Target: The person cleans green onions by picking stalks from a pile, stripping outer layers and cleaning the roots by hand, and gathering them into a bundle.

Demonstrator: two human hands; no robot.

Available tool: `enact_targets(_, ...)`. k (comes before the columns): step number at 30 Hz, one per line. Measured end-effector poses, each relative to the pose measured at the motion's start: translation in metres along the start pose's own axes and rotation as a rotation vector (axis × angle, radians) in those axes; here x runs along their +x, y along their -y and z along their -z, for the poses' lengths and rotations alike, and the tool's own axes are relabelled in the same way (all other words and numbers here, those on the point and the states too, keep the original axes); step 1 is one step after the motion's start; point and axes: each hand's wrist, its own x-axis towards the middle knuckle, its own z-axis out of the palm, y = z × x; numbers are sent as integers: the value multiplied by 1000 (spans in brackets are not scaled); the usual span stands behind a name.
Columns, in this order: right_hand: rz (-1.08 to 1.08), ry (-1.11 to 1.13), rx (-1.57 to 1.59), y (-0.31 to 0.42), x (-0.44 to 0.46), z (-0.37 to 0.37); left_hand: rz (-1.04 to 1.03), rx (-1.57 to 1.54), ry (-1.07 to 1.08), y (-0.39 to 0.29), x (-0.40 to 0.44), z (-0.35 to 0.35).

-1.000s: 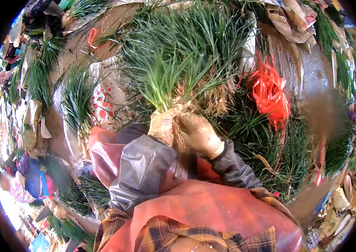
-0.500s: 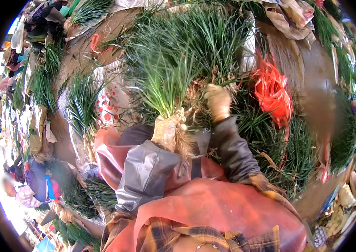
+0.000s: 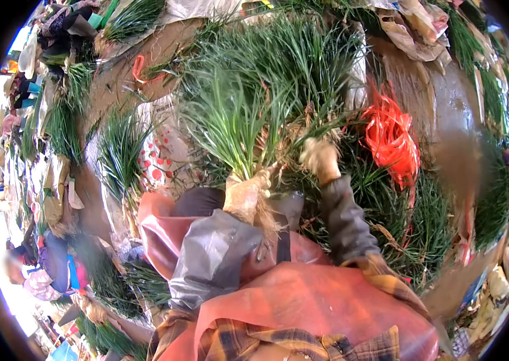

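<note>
My left hand [image 3: 243, 200], in what looks like a soiled glove, is closed around a bunch of long-leaved, grass-like plants [image 3: 230, 135]. Their green blades point up and away from me, and pale fibrous roots [image 3: 266, 219] hang below the fist. To the right, my right hand [image 3: 319, 159] is curled closed beside the root ends of a large pile of the same plants [image 3: 290, 60]. What its fingers hold, if anything, I cannot make out.
Red plastic twine [image 3: 390, 141] lies in a tangle right of the pile. More plants [image 3: 374, 204] spread below it. A smaller bunch [image 3: 120, 150] stands left beside a red-dotted white sack [image 3: 157, 159]. Another person [image 3: 56, 265] is at the far left.
My right hand has moved slightly right and toward me, away from the pile's root ends. My left hand, still around the bunch, has shifted slightly right and lower.
</note>
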Motion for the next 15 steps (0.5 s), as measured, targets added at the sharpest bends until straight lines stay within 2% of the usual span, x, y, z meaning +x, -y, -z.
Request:
enact_targets(1,121,133,-722,12,-7,-9,-4,45,7,5,6,0)
enact_targets(2,316,211,-981,33,-22,-15,30,71,44,6,8,1)
enact_targets(3,464,181,-1045,44,-29,-21,64,98,81,8,9,2)
enact_targets(5,714,-101,-1047,37,-12,-33,-126,124,36,12,8,-9)
enact_targets(6,823,-255,-1045,40,-5,-39,-125,41,70,14,9,-8)
enact_targets(7,500,-47,-729,41,-5,-42,-113,128,36,15,10,-6)
enact_targets(8,160,28,-426,48,-6,-46,-78,184,-10,14,10,-3)
enact_targets(9,334,-99,-542,36,-3,-44,-45,238,-54,12,8,-2)
enact_targets(11,626,-458,-821,27,-1,-42,-123,111,-17,10,8,-4)
enact_targets(13,-192,-565,-1289,24,-10,-11,-68,-191,-75,7,8,-1)
enact_targets(14,-398,-271,-1199,-10,-6,3,-112,-239,-52,15,13,9)
enact_targets(15,-440,-48,-1156,-42,-7,5,-128,-216,-104,8,9,6)
